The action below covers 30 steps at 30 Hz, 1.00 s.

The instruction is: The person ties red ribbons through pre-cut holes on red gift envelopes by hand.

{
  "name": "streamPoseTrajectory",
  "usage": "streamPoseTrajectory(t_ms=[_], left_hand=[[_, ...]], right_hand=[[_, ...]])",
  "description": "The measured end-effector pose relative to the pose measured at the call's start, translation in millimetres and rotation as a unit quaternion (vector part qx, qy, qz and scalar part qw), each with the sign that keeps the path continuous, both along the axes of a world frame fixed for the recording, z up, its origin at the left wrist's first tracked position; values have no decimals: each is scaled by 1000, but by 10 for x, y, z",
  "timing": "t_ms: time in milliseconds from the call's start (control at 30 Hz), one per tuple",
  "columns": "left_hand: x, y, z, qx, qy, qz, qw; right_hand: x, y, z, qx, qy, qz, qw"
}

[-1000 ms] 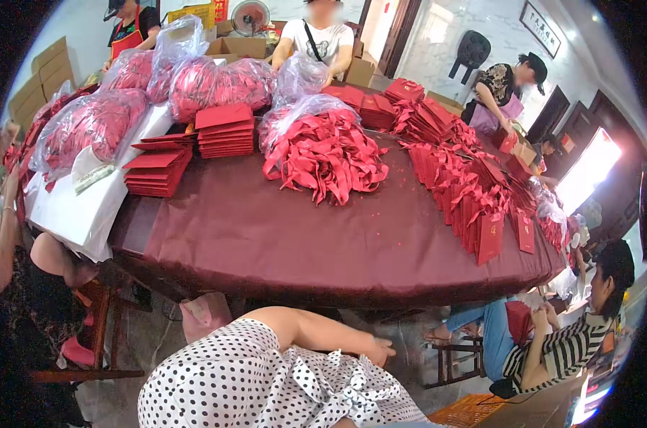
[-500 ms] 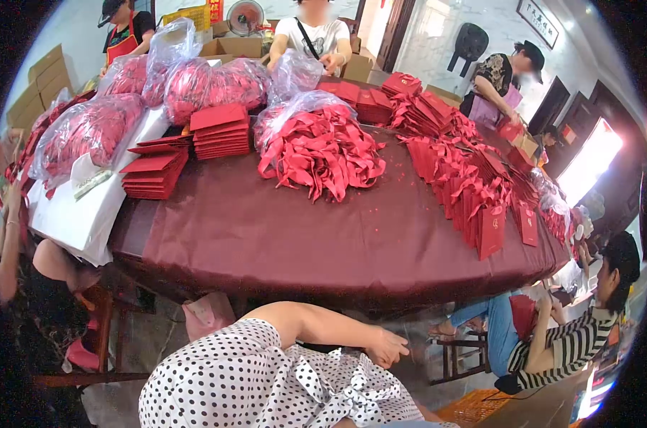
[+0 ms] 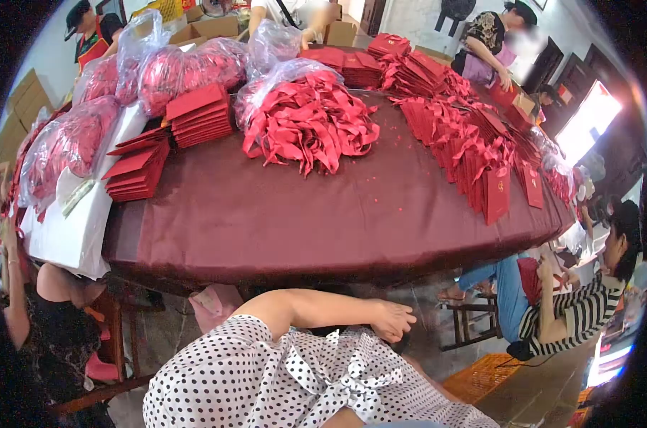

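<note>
Showing loosely bent fingers at lower centre, its grip impossible to tell, the bare left hand point(image 3: 393, 321) lies well below and right of the tangled red fabric-ribbon heap point(image 3: 312, 125) at upper centre on the maroon-covered counter point(image 3: 266, 221), the right hand unseen.

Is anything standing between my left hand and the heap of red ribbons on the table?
Yes, the table edge: the left hand is on its near side. Beyond it, just the dark red cloth shows on the way to the red ribbons.
</note>
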State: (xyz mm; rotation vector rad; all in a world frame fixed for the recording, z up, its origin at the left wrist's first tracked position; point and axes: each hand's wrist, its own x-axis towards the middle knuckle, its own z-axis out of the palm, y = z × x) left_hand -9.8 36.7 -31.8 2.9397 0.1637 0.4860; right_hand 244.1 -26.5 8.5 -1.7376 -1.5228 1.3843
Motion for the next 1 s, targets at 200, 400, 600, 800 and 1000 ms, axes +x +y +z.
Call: streamPoseTrajectory(t_ms=[200, 400, 600, 800, 1000], left_hand=[[36, -3, 54, 13, -55, -14, 998], [35, 14, 166, -41, -37, 25, 998], [-117, -102, -189, -36, -55, 62, 996], [-445, -481, 211, -187, 19, 224, 956], [-1632, -1287, 1103, -384, -138, 222, 886]], right_hand=[[-589, 116, -119, -6, 1, 62, 998], [-780, 146, -143, -22, -11, 105, 994], [-962, 176, -153, -49, -20, 157, 986], [-734, 157, -9, -121, -100, 254, 954], [-820, 571, 706, -40, -289, 561, 775]])
